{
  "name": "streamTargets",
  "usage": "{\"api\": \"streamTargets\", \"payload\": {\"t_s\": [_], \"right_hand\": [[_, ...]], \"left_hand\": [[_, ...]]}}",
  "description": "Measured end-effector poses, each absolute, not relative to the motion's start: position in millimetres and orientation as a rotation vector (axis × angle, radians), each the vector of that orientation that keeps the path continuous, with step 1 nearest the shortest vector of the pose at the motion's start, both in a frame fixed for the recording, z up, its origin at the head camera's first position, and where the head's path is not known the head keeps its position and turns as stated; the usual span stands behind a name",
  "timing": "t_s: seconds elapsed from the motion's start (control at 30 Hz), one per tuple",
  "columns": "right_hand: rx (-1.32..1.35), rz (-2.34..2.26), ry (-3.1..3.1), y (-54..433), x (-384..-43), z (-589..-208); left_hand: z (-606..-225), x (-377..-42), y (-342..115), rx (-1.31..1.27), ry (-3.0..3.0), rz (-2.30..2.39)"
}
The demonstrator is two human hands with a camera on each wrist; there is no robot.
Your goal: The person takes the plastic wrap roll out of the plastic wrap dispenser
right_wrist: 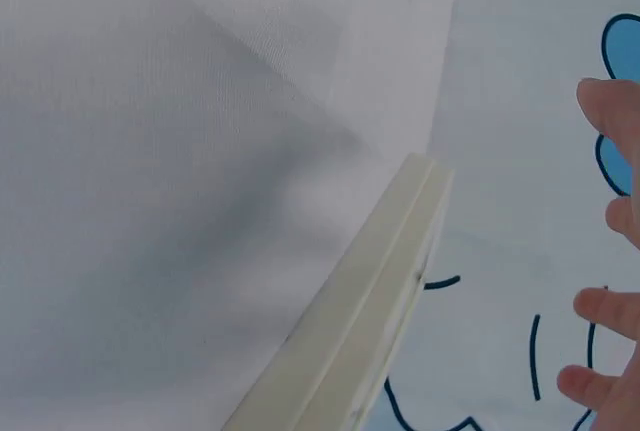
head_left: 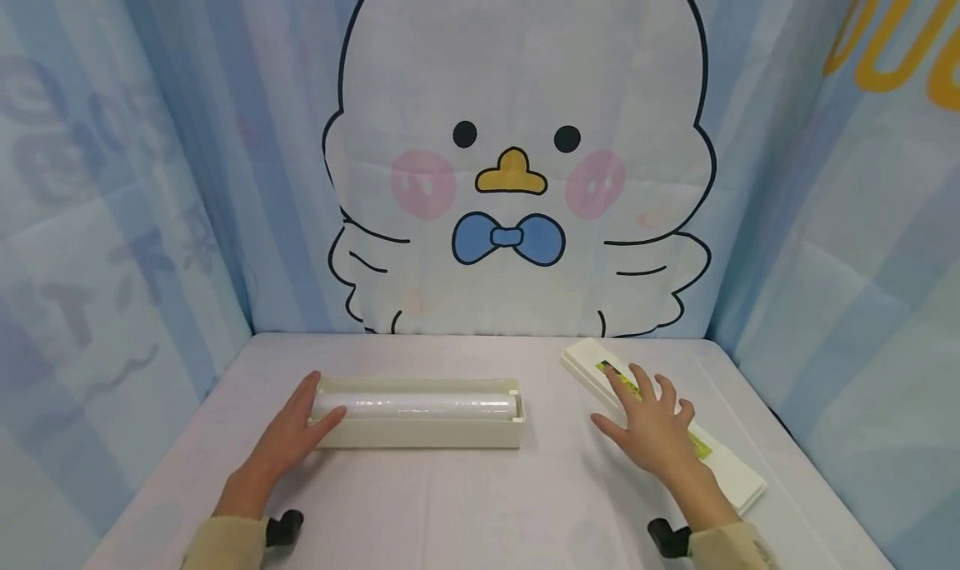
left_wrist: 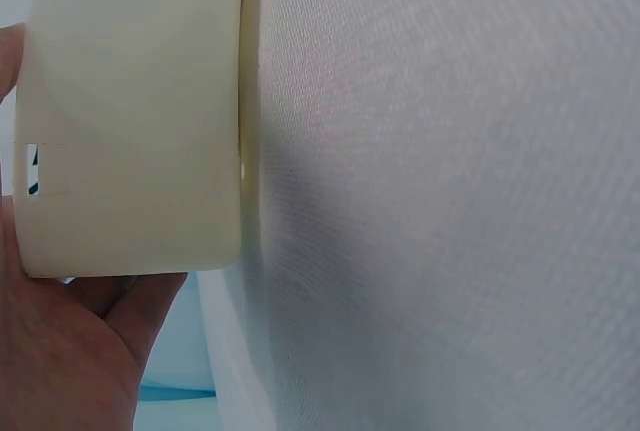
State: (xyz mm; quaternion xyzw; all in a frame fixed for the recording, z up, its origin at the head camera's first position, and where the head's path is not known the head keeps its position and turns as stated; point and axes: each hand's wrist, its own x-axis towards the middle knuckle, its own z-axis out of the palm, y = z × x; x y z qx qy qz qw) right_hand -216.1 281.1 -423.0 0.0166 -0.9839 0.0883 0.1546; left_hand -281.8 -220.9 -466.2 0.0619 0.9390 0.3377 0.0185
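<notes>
Head view with both wrist views: nearest, at the near edge of the counter (head_left: 465, 512), a beige left sleeve (head_left: 225, 543) and a beige right sleeve (head_left: 735, 549), each with a black fitting (head_left: 285, 528) at its cuff on the inner side; beyond the left sleeve, the left hand (head_left: 281, 437) grips the left end of a cream box (head_left: 420, 434), its thumb over the near wall and its other fingers at the far left corner; the left wrist view shows the hand round this end, whose wall bears a small slot (left_wrist: 32, 169); the right hand (head_left: 656, 437) is palm down over a long cream lid (head_left: 731, 470), its fingers spread and holding nothing; in the right wrist view the visible fingertips stand apart from the lid.

The box lies left of centre on the counter, its long side running left to right; within it rests a roll of clear film (head_left: 420, 405); the lid lies to the right, well apart from the box, slanting from near right to far left; a yellow-green label (head_left: 701, 445), partly hidden by the right hand, marks its upper face.

Farthest, behind the counter, a blue-and-white striped curtain (head_left: 285, 137) bears a white bird figure (head_left: 517, 70) with a blue bow tie (head_left: 507, 238).
</notes>
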Motion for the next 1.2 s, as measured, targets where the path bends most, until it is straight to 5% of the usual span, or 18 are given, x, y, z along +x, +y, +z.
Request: {"api": "streamTargets", "payload": {"t_s": [1.2], "right_hand": [[0.366, 0.264, -2.691, 227.8, -235.3, -424.4]], "left_hand": [[-464.6, -281.0, -220.4, 0.179, 2.913, 1.047]]}}
